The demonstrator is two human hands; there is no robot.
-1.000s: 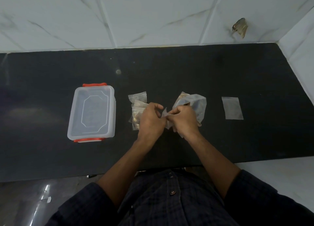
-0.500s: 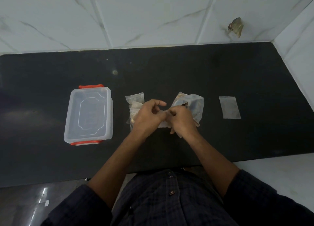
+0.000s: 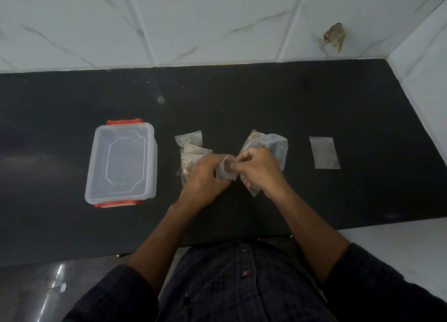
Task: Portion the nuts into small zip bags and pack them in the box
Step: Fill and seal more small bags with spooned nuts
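Roughly midway, I'd say. Both hands are working one small bag (image 3: 226, 170) held just above the counter (image 3: 242, 99): the left hand (image 3: 203, 174) pinches its left side and the right hand (image 3: 257, 169) pinches the top edge, looks like opening or sealing it, can't tell which. A few filled bags (image 3: 191, 149) lie in a pile just left of the hands. The big nut bag (image 3: 271, 145) sits right behind the right hand. One empty bag (image 3: 324, 152) waits flat, far right. The box (image 3: 121, 162) on the left has its lid on, and nothing looks packed inside yet.
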